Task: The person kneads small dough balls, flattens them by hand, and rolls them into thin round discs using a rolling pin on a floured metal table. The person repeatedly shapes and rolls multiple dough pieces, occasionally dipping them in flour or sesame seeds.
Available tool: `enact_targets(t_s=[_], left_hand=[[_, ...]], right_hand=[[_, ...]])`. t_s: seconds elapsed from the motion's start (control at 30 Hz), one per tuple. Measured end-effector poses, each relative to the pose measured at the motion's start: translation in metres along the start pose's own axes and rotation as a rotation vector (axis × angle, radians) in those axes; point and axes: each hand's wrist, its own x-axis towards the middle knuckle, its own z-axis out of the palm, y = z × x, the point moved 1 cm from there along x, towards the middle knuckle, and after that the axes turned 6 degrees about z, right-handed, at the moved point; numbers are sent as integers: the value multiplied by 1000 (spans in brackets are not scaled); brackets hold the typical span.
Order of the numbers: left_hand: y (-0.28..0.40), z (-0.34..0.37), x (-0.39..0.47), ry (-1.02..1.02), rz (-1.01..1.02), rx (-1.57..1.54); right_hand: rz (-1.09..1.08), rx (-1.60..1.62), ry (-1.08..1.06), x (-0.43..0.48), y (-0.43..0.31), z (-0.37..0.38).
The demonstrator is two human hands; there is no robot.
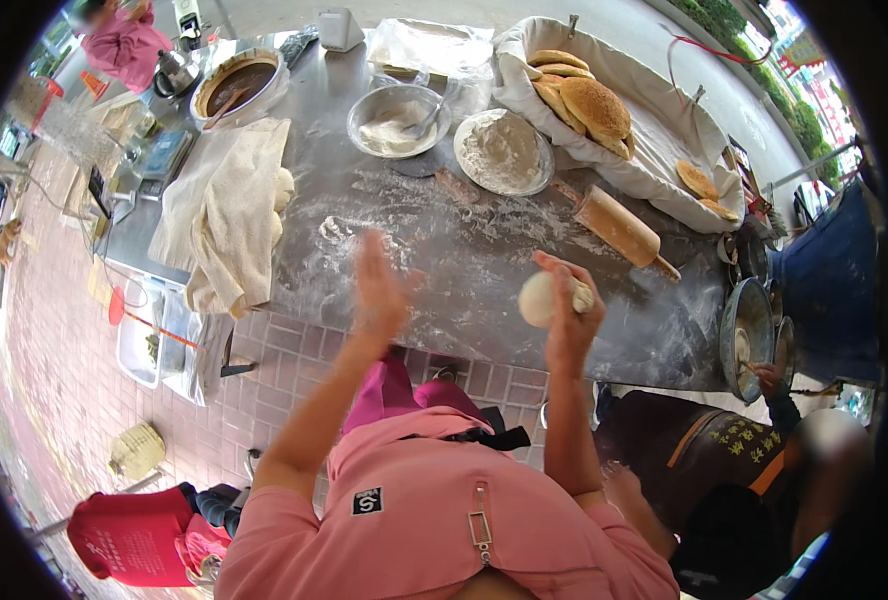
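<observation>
My right hand [577, 319] grips a pale ball of dough [535, 300] above the near side of the floured metal table [444, 289]. Part of the dough pokes out past my fingers on the far side of the hand. To the left, my left hand [381, 296] is blurred, with the thumb apart from the fingers and nothing held. A patch of loose flour [331, 229] lies just beyond it. Farther up the table stand a metal bowl heaped with flour [502, 150] and a second bowl of flour [399, 124] with a scoop in it. A wooden rolling pin [616, 225] lies beyond my right hand.
A cloth [226, 217] partly covers dough pieces [283, 191] at left. A cloth-lined basket [661, 142] holds round flatbreads [586, 105]. A tub of brown paste [238, 86] stands far left. At right, a co-worker [684, 457] reaches to a metal pan [748, 337] beside a blue drum [826, 277].
</observation>
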Motion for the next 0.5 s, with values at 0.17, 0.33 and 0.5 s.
enact_targets(t_s=[0.17,0.33,0.5], left_hand=[[-78,35,27,-154,-172,427],[9,89,52,-171,-38,-209],[38,66,64,-436,-783,-1613]], right_hand=[[47,-150,127,1,18,-39],[53,-174,30,8,55,-11],[-41,-394,-315,40,71,48]])
